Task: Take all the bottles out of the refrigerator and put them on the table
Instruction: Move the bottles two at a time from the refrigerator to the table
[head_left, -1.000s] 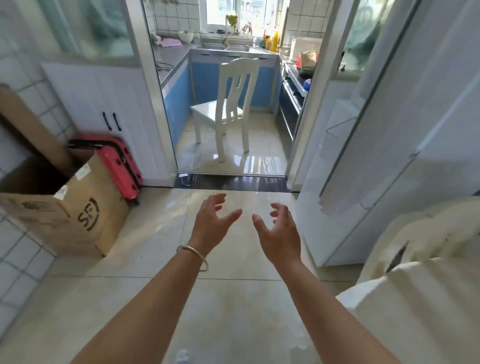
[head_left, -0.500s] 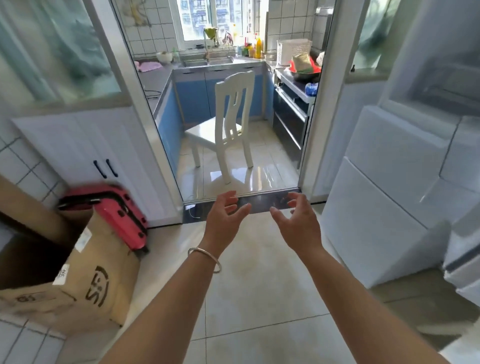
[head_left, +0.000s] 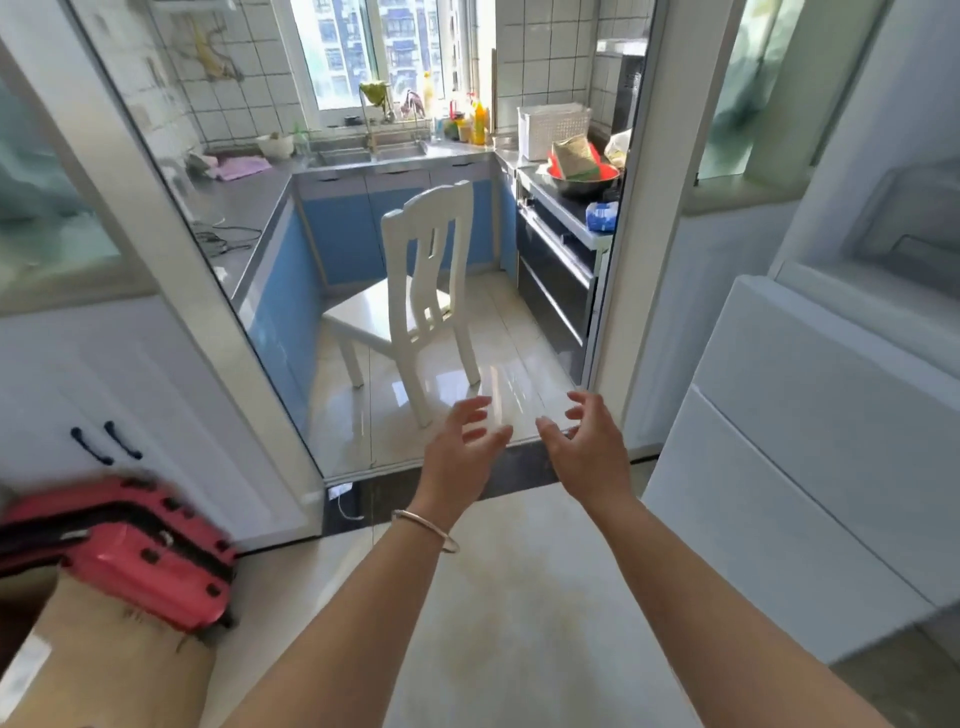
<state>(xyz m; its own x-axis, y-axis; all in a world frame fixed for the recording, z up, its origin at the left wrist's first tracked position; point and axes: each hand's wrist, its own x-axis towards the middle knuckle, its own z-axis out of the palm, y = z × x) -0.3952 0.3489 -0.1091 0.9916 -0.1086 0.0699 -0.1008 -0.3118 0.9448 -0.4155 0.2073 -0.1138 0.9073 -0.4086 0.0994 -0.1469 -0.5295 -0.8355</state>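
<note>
Bottles for the task cannot be made out anywhere; the only ones on show are a yellow bottle (head_left: 478, 123) and smaller ones beside it on the kitchen counter (head_left: 244, 202) near the window, at about 12 o'clock. The fridge (head_left: 810, 415), a white cabinet with its door shut, stands at 3 o'clock, just right of the kitchen doorway, and its inside is hidden.

Both arms reach forward over the pale tiled floor (head_left: 519, 597). The left hand (head_left: 457, 447) is held up with palm turned inward, fingers spread and loosely bent, holding nothing; a thin metal bangle (head_left: 426, 530) sits on its wrist. The right hand (head_left: 587, 447) mirrors it just beside, apart from it, fingers also spread and lightly curved, empty. Both hands hang in the air in front of the dark threshold strip (head_left: 467, 483) of the doorway.

Through the doorway, a white chair (head_left: 421, 306) stands on the glossy kitchen floor at 12 o'clock, its back towards the camera. A sink (head_left: 363, 153) lies under the window, and a white basket (head_left: 553, 130) and a dark bowl (head_left: 582, 182) heaped with packets sit on the right-hand counter at 1 o'clock.

At 8 o'clock a red suitcase (head_left: 130, 551) lies tilted, touching a cardboard box (head_left: 104, 670) in the lower left corner. Behind them is a white cupboard (head_left: 130, 415) with two dark handles.
</note>
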